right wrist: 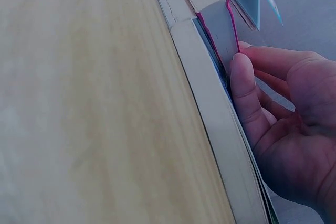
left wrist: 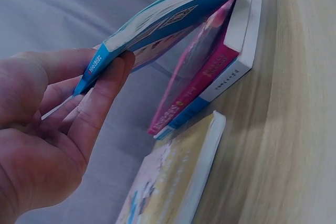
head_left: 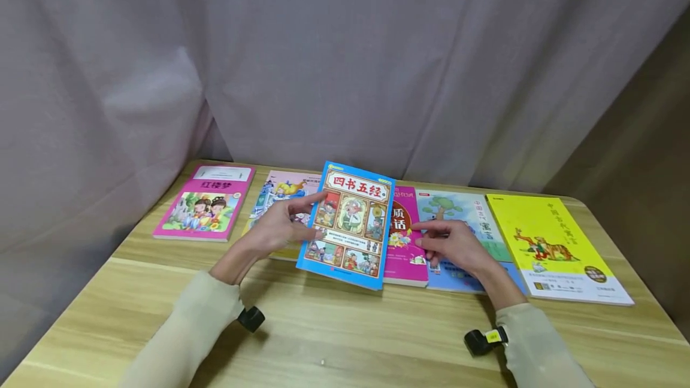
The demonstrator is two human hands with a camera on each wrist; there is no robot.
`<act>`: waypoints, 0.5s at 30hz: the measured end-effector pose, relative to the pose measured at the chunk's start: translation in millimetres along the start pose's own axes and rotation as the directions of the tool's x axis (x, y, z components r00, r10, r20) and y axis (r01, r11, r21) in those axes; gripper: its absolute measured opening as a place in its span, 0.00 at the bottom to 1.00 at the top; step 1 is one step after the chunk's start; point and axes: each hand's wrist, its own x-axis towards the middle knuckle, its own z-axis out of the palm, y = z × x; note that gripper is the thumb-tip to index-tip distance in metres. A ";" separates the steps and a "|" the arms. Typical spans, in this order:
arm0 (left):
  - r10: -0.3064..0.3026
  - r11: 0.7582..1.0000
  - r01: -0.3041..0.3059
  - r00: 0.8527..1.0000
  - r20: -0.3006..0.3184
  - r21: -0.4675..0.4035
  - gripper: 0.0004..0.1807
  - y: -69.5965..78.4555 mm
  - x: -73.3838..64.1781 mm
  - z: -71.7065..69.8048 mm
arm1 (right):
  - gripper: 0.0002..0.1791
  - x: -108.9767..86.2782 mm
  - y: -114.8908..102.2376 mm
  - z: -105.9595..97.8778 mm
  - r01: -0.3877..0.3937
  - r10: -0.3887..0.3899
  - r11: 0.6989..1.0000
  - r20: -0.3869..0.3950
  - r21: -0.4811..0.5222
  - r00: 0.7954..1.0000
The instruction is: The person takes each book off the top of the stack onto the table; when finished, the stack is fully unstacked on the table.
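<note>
My left hand [head_left: 280,226] grips a blue-bordered picture book [head_left: 353,226] by its spine side, thumb on the front cover and fingers behind. The left wrist view shows this blue book [left wrist: 168,30] tilted and raised above the others. Partly hidden under it lies a magenta book [head_left: 406,265]. My right hand [head_left: 453,244] pinches the magenta book's right edge; its thumb [right wrist: 244,82] is at the page edge. In the left wrist view, the magenta book's spine [left wrist: 202,82] rests over a book with a white-and-blue spine [left wrist: 226,82].
A pink book [head_left: 199,229] lies at the far left of the wooden table [head_left: 323,340]. Beside the blue book is a partly covered pink-and-yellow book [head_left: 269,196]. Right of the magenta one are a green-and-blue book [head_left: 496,244] and a yellow book [head_left: 528,214]. A grey curtain [head_left: 345,64] hangs behind.
</note>
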 end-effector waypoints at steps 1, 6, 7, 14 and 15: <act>0.002 1.000 -0.002 1.000 -0.007 0.011 0.42 0.4 -2.3 -2.4 | 0.26 0.5 -0.5 0.1 0.001 -0.001 1.000 0.004 0.001 1.000; 0.025 1.000 -0.024 0.999 -0.022 0.012 0.42 0.5 -13.3 -13.1 | 0.28 0.1 -2.3 -0.6 -0.005 0.005 1.000 0.010 0.004 1.000; 0.030 0.999 -0.029 0.999 -0.023 0.013 0.42 0.2 -15.7 -15.4 | 0.28 -0.4 -2.4 -0.9 -0.006 0.006 1.000 0.008 0.005 1.000; 0.021 1.000 -0.021 0.999 -0.033 0.007 0.43 -7.1 -39.5 -36.0 | 0.28 -2.3 -1.9 -1.5 0.006 -0.007 1.000 0.019 0.022 1.000; 0.024 1.000 -0.024 0.999 -0.039 0.018 0.43 -7.8 -43.9 -39.6 | 0.28 -2.2 -2.2 -1.5 0.007 -0.008 1.000 0.019 0.024 1.000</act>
